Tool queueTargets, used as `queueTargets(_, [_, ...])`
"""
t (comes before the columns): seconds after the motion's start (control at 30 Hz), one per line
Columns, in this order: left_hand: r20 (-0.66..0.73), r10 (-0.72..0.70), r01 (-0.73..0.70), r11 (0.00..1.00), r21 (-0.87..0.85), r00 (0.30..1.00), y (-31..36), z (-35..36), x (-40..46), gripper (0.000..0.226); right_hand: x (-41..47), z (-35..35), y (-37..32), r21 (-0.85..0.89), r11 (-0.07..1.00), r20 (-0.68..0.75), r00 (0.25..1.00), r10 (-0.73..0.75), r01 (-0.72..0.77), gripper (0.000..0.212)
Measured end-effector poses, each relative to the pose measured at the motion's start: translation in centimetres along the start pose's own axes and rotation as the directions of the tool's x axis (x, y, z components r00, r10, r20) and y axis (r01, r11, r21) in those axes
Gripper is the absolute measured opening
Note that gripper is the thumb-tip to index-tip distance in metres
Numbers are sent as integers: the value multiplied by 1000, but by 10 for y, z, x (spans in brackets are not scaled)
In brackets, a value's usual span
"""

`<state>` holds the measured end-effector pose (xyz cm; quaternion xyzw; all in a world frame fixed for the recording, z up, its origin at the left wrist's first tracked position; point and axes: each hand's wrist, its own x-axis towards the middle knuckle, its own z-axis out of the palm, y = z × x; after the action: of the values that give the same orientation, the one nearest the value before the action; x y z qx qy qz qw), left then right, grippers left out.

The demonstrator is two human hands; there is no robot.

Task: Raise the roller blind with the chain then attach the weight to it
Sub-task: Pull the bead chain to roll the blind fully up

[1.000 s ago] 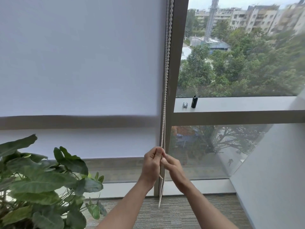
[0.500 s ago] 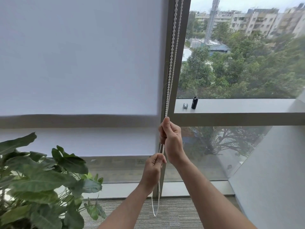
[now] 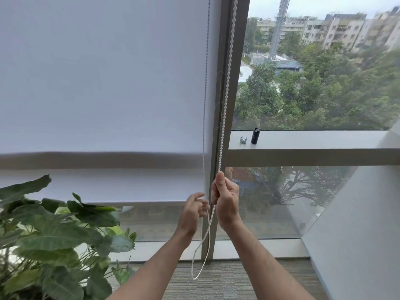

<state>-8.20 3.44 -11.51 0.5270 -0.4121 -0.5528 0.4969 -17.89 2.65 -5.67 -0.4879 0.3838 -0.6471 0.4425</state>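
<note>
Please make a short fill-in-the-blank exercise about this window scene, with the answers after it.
1. The right hand is closed around the bead ____.
2. The small black cylinder stands on the window ____.
3. The left hand is ____, its fingers spread beside the thinner strand.
4. The leafy ____ fills the lower left corner.

Missing words: chain; ledge; open; plant

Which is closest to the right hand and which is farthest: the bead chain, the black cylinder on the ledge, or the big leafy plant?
From the right hand:
1. Bead chain: gripped in that hand, running up along the window frame.
2. Black cylinder: up on the ledge, to the right.
3. Leafy plant: far left, low in the corner.
</note>
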Motion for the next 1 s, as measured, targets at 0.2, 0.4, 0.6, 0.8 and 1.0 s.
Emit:
queueTargets(0.2, [-6,326,-321,929,-184,945,53,20,-1,30,-10,1,15,0,1000,21,999,25,-25,47])
queueTargets(0.4, [149,502,-470,859,-203,852,91,38,-14,31,-34,-12,44,-46,989,-5,990,140,-141,48])
queueTargets(0.6, [41,429,-425,901,-92,902,61,37,-15,32,-55,-28,65,-93,962,79,961,265,-258,50])
queueTargets(0.8, [43,334,-325,935,-145,942,26,26,-20,29,-42,-49,59,-166,939,233,913,334,-301,32])
queueTargets(1.0, [34,268,-264,960,-97,963,-1,25,-29,33,-4,-32,4,-90,976,110,972,209,-199,37])
